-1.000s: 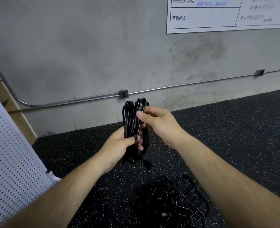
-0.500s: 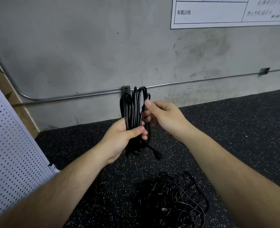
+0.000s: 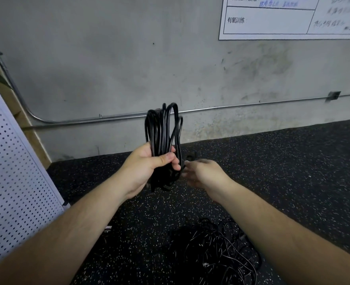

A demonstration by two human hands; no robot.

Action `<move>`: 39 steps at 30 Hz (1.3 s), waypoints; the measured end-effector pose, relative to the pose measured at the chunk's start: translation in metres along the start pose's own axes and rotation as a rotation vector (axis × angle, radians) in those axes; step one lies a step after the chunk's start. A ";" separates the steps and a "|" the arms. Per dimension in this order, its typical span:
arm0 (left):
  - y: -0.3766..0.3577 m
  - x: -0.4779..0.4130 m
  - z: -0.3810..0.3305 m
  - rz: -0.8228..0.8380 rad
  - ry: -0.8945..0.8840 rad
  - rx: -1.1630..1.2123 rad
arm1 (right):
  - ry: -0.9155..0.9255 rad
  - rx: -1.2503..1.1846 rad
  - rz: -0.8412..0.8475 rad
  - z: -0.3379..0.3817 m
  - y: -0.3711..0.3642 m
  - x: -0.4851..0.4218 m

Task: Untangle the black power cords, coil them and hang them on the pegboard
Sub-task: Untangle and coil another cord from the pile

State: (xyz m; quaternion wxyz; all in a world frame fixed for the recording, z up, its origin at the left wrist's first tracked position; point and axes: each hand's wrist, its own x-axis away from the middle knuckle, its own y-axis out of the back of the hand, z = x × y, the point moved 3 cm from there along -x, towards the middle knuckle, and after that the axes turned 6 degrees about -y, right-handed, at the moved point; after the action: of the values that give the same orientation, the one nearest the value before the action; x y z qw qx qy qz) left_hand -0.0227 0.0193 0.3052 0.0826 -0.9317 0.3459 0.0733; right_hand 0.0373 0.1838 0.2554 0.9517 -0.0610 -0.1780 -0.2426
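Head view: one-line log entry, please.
left hand: grips coiled cord | right hand: blurred beside it, grip unclear | tangled cords: on floor

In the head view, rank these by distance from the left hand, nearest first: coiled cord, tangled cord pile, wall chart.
1. Coiled cord: gripped in the left hand itself.
2. Tangled cord pile: on the floor, below and to the right.
3. Wall chart: mounted high, upper right.

One head-worn wide-angle view; looks forward and down; wall [image 3: 108,68] at 12 o'clock, floor [image 3: 293,182] below; close on left hand [image 3: 147,167] and right hand [image 3: 202,173] mid-frame; pegboard [image 3: 9,171] at 9 o'clock
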 end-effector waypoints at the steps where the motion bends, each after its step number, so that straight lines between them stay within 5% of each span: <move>1: -0.001 0.001 0.003 0.024 0.020 -0.033 | 0.060 -0.064 -0.031 0.004 0.002 -0.001; 7: -0.004 0.007 0.023 0.077 0.126 -0.158 | 0.394 0.145 -0.050 0.018 0.000 0.004; 14: -0.004 0.003 0.035 0.050 0.114 -0.307 | 0.396 0.544 -0.077 0.022 -0.008 0.007; 17: -0.005 0.001 0.034 0.049 0.067 -0.327 | 0.368 0.382 -0.152 0.027 -0.007 0.009; 23: -0.023 0.001 0.033 0.122 -0.025 -0.551 | 0.292 0.181 0.057 0.034 -0.025 0.032; 26: -0.042 0.006 0.032 0.177 -0.062 -0.515 | 0.236 -0.059 -0.034 0.030 -0.028 0.029; 31: -0.041 0.013 0.022 0.320 -0.038 -0.761 | 0.323 0.104 0.010 0.040 -0.017 0.027; 35: -0.017 0.020 -0.018 -0.092 -0.262 -1.099 | 0.352 0.218 0.035 0.047 -0.013 0.028; 37: -0.010 0.016 -0.028 -0.264 -0.364 -1.056 | 0.309 0.184 0.119 0.047 -0.010 0.031; 39: -0.001 0.007 -0.017 -0.278 -0.154 -0.864 | 0.284 0.116 0.179 0.049 -0.007 0.033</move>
State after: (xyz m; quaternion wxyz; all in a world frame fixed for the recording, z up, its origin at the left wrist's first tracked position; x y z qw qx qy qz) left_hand -0.0155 0.0126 0.3201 -0.2789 -0.9103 0.1482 0.2678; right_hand 0.0458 0.1731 0.3132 0.9870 0.0132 -0.0492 -0.1523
